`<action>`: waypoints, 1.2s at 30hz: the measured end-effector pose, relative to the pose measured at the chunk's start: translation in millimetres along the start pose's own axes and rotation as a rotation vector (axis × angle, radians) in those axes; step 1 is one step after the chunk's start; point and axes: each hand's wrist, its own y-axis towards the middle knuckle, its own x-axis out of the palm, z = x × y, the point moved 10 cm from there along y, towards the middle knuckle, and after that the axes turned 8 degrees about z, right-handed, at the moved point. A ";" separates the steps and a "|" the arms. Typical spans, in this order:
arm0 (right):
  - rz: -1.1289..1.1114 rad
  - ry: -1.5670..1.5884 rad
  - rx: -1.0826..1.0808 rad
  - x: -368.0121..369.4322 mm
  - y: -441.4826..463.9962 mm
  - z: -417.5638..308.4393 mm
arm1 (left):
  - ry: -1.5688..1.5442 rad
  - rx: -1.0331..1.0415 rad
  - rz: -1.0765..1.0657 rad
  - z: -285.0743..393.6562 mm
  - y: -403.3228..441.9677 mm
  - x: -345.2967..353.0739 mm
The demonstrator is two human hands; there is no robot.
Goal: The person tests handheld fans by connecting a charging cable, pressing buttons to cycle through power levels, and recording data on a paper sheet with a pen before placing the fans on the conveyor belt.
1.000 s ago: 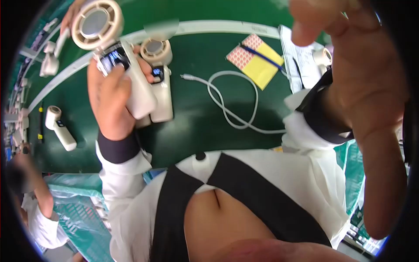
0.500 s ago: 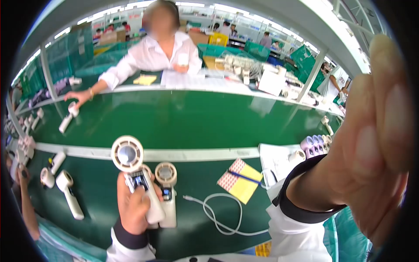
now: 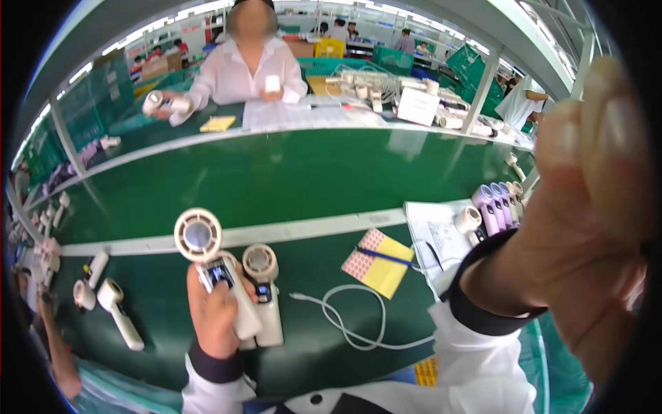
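Note:
My left hand [image 3: 215,310] is closed round a cream handheld fan [image 3: 198,234], with the thumb on its handle just below the small lit display. Close beside it is a second cream handheld fan [image 3: 261,263], its display lit too; whether my fingers also touch this one is hidden. My right hand [image 3: 586,193] is raised at the right edge, very near the camera. Its fingers are bent and pressed together, and anything between them is hidden. A white cable [image 3: 331,314] lies looped on the green table between my two arms.
Yellow notepaper with a blue pen [image 3: 386,259] lies right of centre. Papers [image 3: 431,234] and a row of lilac and cream fans [image 3: 498,207] are farther right. More fans [image 3: 121,314] lie at left. Across the green belt [image 3: 276,172] a co-worker holds a fan [image 3: 172,103].
The co-worker has lifted a fan off the belt and drawn it back. My left hand stays on its fan; my right hand remains raised. The view has shifted slightly.

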 end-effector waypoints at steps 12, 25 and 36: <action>-0.028 0.102 0.480 28.0 -45.9 7.3 | -0.014 -0.016 -0.051 -7.6 -11.3 -16.6; -0.489 -0.751 0.628 0.5 -227.9 130.9 | -0.022 -0.028 -0.088 -22.5 -4.9 -12.3; -0.557 -0.662 0.763 18.6 -248.5 138.3 | 0.158 -0.051 -0.152 -22.3 -12.0 8.9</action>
